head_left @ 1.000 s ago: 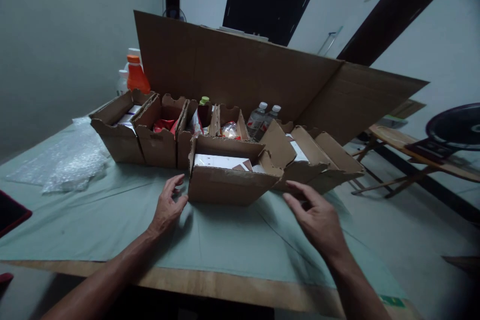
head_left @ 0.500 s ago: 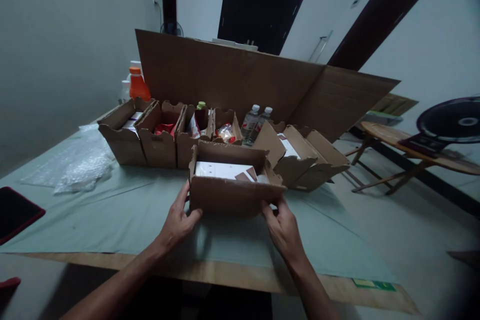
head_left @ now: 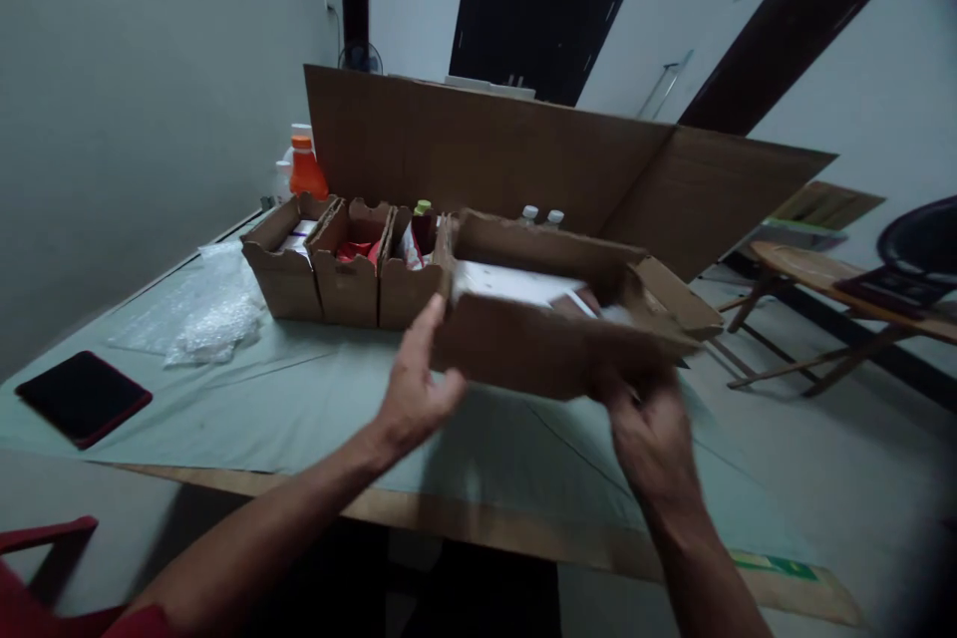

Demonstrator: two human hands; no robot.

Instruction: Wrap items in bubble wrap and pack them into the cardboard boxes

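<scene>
Room: pale grey-green walls, dark doorways behind, dim light.
Surface: wooden table (head_left: 478,533) under a pale green cloth (head_left: 299,399).
Backdrop: large flat brown cardboard sheet (head_left: 478,155) standing upright along the far edge of the table.
Held item: open brown cardboard tray box (head_left: 538,344), lifted above the cloth and tilted, blurred; its right end covers part of another brown cardboard box (head_left: 677,294).
Contents of held box: white flat pack (head_left: 515,284) with a dark patch; no print legible.
Left hand (head_left: 415,394): fingers together and extended up against the box's left end, thumb apart.
Right hand (head_left: 650,429): curled under the box's right lower edge; fingertips blurred, exact hold cannot be told.
Row of bins: three brown cardboard bins (head_left: 344,264) side by side at rear left, holding white packs, red packets and a green-capped bottle (head_left: 423,209); labels unreadable.
Behind the row: orange bottle (head_left: 306,174), partly hidden.
Behind the held box: two white bottle caps (head_left: 541,215) only, bodies hidden.
Left of table: crumpled clear bubble wrap (head_left: 209,314); flat black case with red edge (head_left: 84,397).
Writing: none legible anywhere.
</scene>
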